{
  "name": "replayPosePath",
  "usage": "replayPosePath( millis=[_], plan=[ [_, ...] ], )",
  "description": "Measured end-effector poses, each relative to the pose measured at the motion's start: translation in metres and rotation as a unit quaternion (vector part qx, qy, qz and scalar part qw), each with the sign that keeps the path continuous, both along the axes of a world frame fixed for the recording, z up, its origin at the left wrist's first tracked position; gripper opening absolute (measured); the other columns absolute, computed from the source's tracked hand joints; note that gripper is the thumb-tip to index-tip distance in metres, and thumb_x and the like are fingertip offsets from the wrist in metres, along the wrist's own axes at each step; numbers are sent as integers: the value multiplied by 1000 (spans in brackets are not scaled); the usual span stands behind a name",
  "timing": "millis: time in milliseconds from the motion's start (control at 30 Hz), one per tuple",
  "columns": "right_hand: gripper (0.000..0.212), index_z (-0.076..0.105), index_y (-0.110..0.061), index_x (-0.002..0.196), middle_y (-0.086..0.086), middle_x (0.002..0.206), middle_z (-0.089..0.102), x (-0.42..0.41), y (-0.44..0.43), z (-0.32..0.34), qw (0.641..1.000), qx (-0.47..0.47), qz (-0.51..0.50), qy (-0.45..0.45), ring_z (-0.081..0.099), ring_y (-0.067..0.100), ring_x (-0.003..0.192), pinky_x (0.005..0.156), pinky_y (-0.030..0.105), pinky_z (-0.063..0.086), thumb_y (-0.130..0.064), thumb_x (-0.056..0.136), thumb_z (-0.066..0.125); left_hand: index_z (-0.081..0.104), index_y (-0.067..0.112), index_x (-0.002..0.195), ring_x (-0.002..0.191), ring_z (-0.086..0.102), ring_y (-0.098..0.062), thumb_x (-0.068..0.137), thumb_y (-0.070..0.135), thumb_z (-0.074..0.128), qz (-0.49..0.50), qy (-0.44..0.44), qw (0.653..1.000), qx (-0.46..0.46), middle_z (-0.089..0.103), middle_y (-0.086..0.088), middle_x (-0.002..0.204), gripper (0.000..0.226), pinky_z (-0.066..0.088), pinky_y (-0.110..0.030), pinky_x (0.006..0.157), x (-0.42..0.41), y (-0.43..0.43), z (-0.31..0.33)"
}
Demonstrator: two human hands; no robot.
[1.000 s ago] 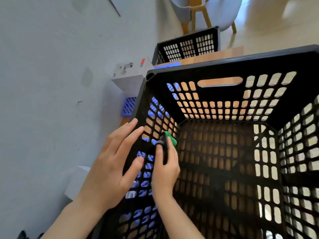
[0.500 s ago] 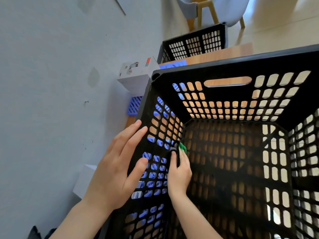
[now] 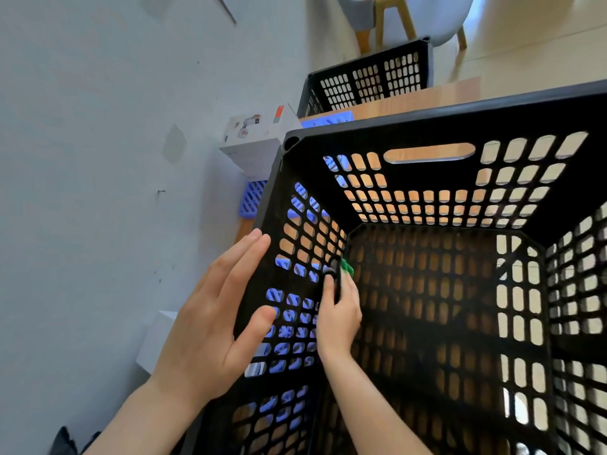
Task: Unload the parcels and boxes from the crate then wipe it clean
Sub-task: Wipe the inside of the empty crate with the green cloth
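A large black perforated crate (image 3: 427, 126) fills most of the view, and nothing lies inside it. My left hand (image 3: 213, 326) lies flat with straight fingers against the outside of the crate's left wall. My right hand (image 3: 338, 313) is inside the crate, holding a green and dark wiping pad (image 3: 341, 267) against the inner face of that left wall, low down near the floor corner. A white box (image 3: 253, 142) with a red mark stands outside, past the crate's far left corner.
A grey wall runs along the left. A blue perforated piece (image 3: 253, 198) lies under the white box. Another white box (image 3: 157, 339) sits low beside the wall. A second black crate (image 3: 368, 80) stands further back, a wooden surface (image 3: 427, 96) and a chair (image 3: 394, 14) beyond.
My right hand has slid the pad deeper down the inner left wall toward the floor corner. My left hand has stayed flat on the outside of that wall.
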State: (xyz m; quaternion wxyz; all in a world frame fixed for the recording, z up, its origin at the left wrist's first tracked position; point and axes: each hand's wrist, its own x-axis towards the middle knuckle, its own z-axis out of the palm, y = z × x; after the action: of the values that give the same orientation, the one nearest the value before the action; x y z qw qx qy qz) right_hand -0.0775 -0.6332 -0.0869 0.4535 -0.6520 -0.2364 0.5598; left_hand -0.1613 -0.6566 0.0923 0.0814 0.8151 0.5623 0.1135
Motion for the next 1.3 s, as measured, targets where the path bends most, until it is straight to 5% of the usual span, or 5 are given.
replayPosePath(
  millis=[267, 500, 833, 1067, 1300],
  plan=[
    [41, 52, -23, 138, -6, 147, 42, -23, 2, 73, 928, 368, -40, -51, 35, 14, 139, 114, 34, 30, -35, 99, 51, 25, 25, 153, 143, 34, -14, 96, 38, 42, -6, -6, 1000, 2, 33, 4, 156, 61, 33, -27, 113, 0, 1, -2],
    [43, 46, -22, 141, -5, 145, 46, 6, 9, -17, 1000, 19, 19, -14, 39, 9, 135, 109, 23, 29, -35, 99, 46, 30, 25, 151, 143, 33, -12, 94, 37, 43, 10, -2, 1000, -4, 31, 8, 156, 60, 34, -29, 111, -2, 1, -2],
    [40, 55, -18, 134, -2, 144, 46, -12, 21, 64, 930, 360, -34, -63, 38, 12, 137, 111, 30, 34, -35, 99, 49, 37, 16, 148, 143, 34, -14, 92, 35, 48, 14, 12, 1000, -6, 33, 3, 155, 60, 32, -27, 114, 0, 2, -1],
    [40, 49, -17, 139, -1, 141, 49, 12, 33, -6, 995, 66, 25, -77, 43, 11, 131, 110, 30, 35, -26, 100, 48, 42, 15, 146, 142, 35, -13, 91, 36, 48, 24, 14, 1000, -8, 35, 3, 154, 59, 31, -24, 114, 3, 1, 1],
    [38, 58, -11, 130, 4, 140, 51, -8, 39, 69, 908, 409, -54, -76, 43, 16, 134, 110, 35, 37, -31, 98, 52, 40, 13, 147, 143, 34, -14, 91, 36, 49, 18, 29, 999, -7, 35, 2, 154, 61, 29, -24, 115, 2, 2, 1]
  ],
)
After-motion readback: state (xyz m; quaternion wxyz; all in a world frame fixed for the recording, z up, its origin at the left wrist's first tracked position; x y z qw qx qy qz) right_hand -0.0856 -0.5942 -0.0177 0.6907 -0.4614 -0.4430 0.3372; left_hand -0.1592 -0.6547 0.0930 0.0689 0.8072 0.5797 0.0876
